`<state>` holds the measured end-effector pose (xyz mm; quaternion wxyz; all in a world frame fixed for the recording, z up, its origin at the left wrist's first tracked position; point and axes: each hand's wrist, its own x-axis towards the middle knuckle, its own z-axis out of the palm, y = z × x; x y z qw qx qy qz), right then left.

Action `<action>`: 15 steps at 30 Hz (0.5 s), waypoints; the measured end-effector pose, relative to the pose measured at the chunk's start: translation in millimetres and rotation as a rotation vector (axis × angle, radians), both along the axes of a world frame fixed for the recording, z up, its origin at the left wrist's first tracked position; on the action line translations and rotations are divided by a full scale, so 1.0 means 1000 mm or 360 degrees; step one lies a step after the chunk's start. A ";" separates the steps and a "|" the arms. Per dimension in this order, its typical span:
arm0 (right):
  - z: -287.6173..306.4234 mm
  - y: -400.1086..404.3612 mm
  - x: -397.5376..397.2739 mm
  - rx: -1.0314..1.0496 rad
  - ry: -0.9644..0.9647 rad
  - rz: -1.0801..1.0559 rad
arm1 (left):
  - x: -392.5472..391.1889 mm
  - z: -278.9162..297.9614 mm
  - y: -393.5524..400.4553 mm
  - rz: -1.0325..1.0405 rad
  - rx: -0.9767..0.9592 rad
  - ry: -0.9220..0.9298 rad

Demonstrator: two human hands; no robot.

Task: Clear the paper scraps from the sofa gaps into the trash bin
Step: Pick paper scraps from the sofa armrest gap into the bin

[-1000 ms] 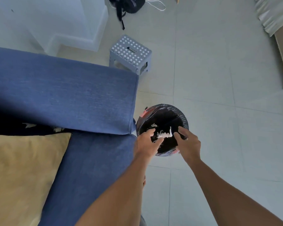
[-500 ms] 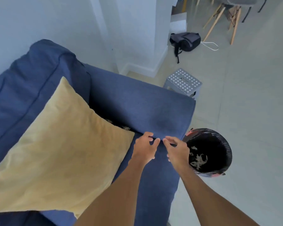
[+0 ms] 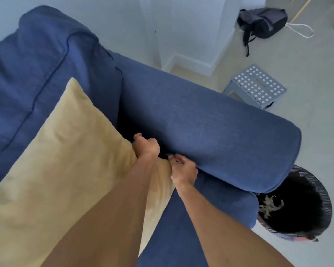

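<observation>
left hand (image 3: 146, 146): curled, at armrest (image 3: 210, 128) gap | right hand (image 3: 183, 170): fingers pinching together, contents unclear | trash bin (image 3: 325, 191): beside armrest end

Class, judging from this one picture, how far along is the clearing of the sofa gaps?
Done: pale paper scraps already lie in the black-lined trash bin. In hand: the left hand and right hand reach into the dark gap between armrest and yellow cushion; a small pale bit shows at the right fingertips. Left: whatever the gap hides, which cannot be seen.
</observation>
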<state>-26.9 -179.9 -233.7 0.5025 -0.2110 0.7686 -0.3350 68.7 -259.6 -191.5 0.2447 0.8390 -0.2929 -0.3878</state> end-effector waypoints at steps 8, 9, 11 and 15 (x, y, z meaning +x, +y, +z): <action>-0.064 -0.032 0.014 0.0343 0.0207 0.0054 | 0.034 -0.084 -0.028 0.0058 0.0235 -0.0049; -0.069 -0.034 0.014 0.0362 0.0196 0.0028 | 0.036 -0.091 -0.028 0.0074 0.0217 -0.0009; -0.076 -0.037 0.015 0.0378 0.0186 -0.0051 | 0.039 -0.107 -0.032 0.0054 0.0203 0.0021; -0.090 -0.039 0.018 0.0361 0.0235 -0.0125 | 0.045 -0.130 -0.044 0.0108 0.0147 -0.0055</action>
